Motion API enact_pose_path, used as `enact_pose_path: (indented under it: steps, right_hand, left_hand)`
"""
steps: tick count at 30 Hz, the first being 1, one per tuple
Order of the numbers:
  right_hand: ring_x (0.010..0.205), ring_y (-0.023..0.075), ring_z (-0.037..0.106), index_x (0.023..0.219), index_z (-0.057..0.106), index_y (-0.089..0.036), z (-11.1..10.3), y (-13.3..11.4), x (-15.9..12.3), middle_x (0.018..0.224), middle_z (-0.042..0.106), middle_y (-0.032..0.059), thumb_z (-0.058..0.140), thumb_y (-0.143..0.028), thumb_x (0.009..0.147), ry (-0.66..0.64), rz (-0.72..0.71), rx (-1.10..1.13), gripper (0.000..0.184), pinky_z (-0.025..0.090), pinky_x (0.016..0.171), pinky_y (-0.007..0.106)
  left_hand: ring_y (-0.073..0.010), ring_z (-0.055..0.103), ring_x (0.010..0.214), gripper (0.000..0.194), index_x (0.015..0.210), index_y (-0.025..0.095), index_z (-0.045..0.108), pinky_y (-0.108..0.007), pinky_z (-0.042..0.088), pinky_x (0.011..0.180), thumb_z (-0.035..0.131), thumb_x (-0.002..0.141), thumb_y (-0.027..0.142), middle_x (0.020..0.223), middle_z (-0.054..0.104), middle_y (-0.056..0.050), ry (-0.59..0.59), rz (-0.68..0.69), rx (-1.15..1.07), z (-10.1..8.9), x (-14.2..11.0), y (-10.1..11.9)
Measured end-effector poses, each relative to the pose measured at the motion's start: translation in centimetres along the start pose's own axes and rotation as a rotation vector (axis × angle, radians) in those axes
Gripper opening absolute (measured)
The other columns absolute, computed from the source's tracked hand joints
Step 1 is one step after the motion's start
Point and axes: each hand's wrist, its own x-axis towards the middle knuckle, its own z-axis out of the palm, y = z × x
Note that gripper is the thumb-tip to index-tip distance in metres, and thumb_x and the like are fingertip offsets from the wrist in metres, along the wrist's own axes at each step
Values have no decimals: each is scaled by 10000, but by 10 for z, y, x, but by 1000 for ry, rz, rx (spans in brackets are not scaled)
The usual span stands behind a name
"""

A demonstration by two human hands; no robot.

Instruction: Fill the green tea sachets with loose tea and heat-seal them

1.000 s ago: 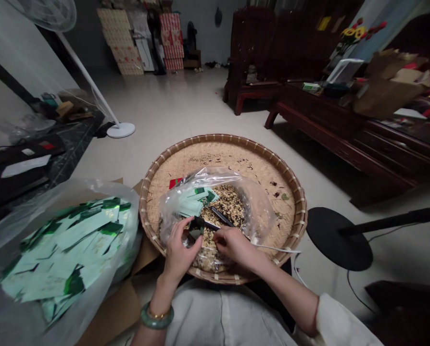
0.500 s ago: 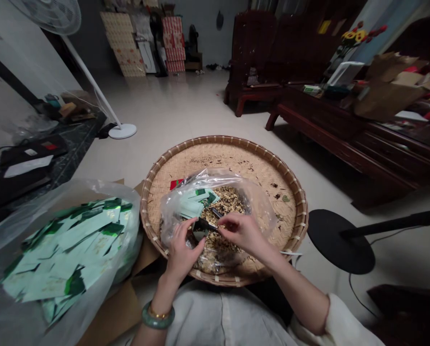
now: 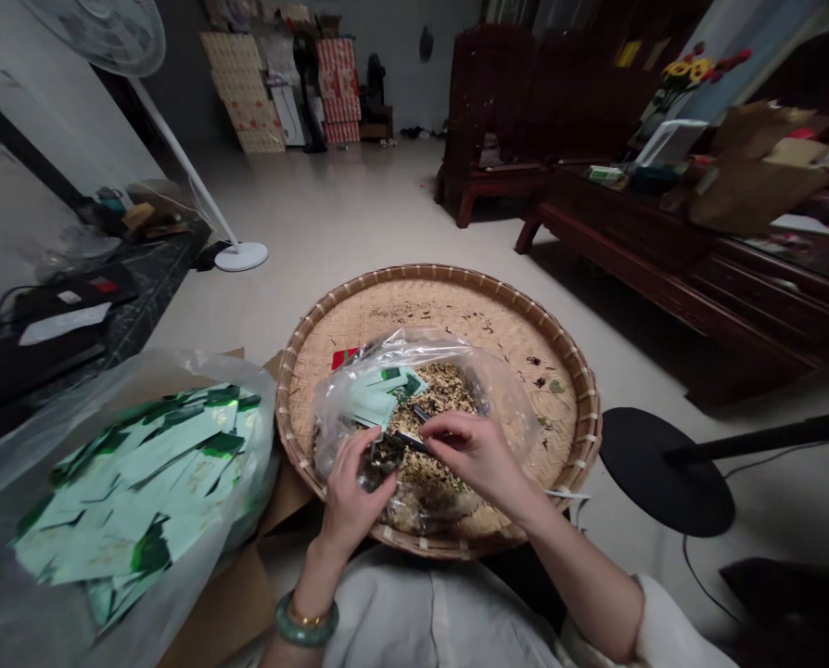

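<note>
In the head view, my right hand pinches one end of a slim black stick-like tool above a loose mix of pale and dark dried bits. The tool's far end points toward my left hand, where thumb and fingers are apart. A dark, glossy patch shows in that gap, too unclear to name. The mix lies in a clear plastic bag on a round woven bamboo tray. Light green packets rest inside the bag near my left fingertips. Another dark stick end shows beside my right fingers.
A large plastic bag full of light green packets stands left of the tray, beside cardboard. To the right is a round black stand base. A white fan and a dark wooden table stand farther off.
A dark piece that sat at my left fingertips on the tool's end is no longer seen there. The left fingers have parted from the tool; the right hand still holds it.
</note>
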Motion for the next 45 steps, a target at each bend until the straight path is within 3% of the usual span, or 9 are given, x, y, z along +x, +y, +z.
enact_pose_path:
  steps: [7, 12, 18, 22, 26, 31, 36, 41, 45]
  right_hand:
    - [827, 157, 646, 1135, 622, -203, 9, -1, 1, 1052, 667, 79, 643, -248, 820, -77, 29, 24, 319, 530, 674, 265]
    - [758, 148, 654, 857, 702, -190, 18, 1, 7, 818, 707, 27, 620, -104, 792, -70, -68, 6, 136, 512, 712, 263]
    - [823, 167, 620, 924, 683, -192, -3, -1, -5, 874, 681, 47, 619, -209, 838, 53, -93, -63, 108, 499, 756, 305]
    - [941, 216, 550, 1013, 666, -197, -1, -11, -21, 995, 613, 93, 638, -314, 835, -67, -215, -260, 214, 480, 803, 362]
    - [949, 239, 519, 1004, 674, -186, 18, -12, -25, 1008, 580, 118, 614, -305, 849, -261, -129, -509, 205, 474, 775, 356]
    - [880, 206, 531, 896, 700, -179, 30, 3, -16, 926, 575, 89, 526, -261, 897, -388, 14, -580, 193, 440, 729, 300]
    - [889, 190, 520, 995, 684, -191, 25, 16, -15, 929, 565, 69, 503, -206, 895, -360, 25, -455, 207, 416, 766, 286]
    - [864, 169, 509, 933, 679, -179, 20, 20, -15, 894, 563, 52, 486, -137, 890, -352, 19, -267, 203, 405, 782, 278]
    - [815, 167, 502, 781, 662, -159, 16, 17, -11, 819, 544, 37, 571, -256, 876, -301, 50, -217, 164, 399, 725, 269]
  left_hand:
    - [-258, 569, 1110, 496, 1237, 220, 459, -496, 478, 960, 618, 773, 143, 1175, 606, -106, -23, 136, 1, 2, -1, 1]
    - [-249, 567, 1101, 527, 1251, 226, 455, -464, 486, 947, 610, 761, 108, 1169, 607, -96, -39, 148, 18, 3, -1, 4]
    - [-254, 564, 1091, 535, 1255, 223, 458, -457, 478, 943, 629, 758, 126, 1164, 612, -94, -34, 133, 33, 1, -1, 3]
    - [-260, 552, 1094, 557, 1276, 226, 446, -454, 470, 944, 630, 757, 145, 1175, 606, -96, -51, 162, 35, 3, -1, 3]
    - [-264, 528, 1116, 586, 1303, 226, 429, -459, 450, 960, 597, 751, 121, 1203, 588, -99, -88, 166, 29, 5, -3, 3]
    - [-252, 523, 1075, 609, 1303, 217, 452, -444, 454, 937, 633, 727, 133, 1185, 593, -97, -189, 59, 31, 1, -4, 3]
    - [-249, 537, 1082, 494, 1224, 215, 564, -436, 439, 955, 681, 748, 279, 1128, 625, -103, -234, -81, -105, -10, 4, 1]
    - [-234, 614, 983, 244, 983, 195, 708, -399, 452, 934, 633, 772, 293, 1013, 701, -88, -245, -282, -331, -9, 17, 4]
    - [-223, 652, 867, 202, 858, 174, 723, -345, 492, 850, 687, 696, 289, 895, 730, -69, -227, -458, -460, -2, 23, 11]
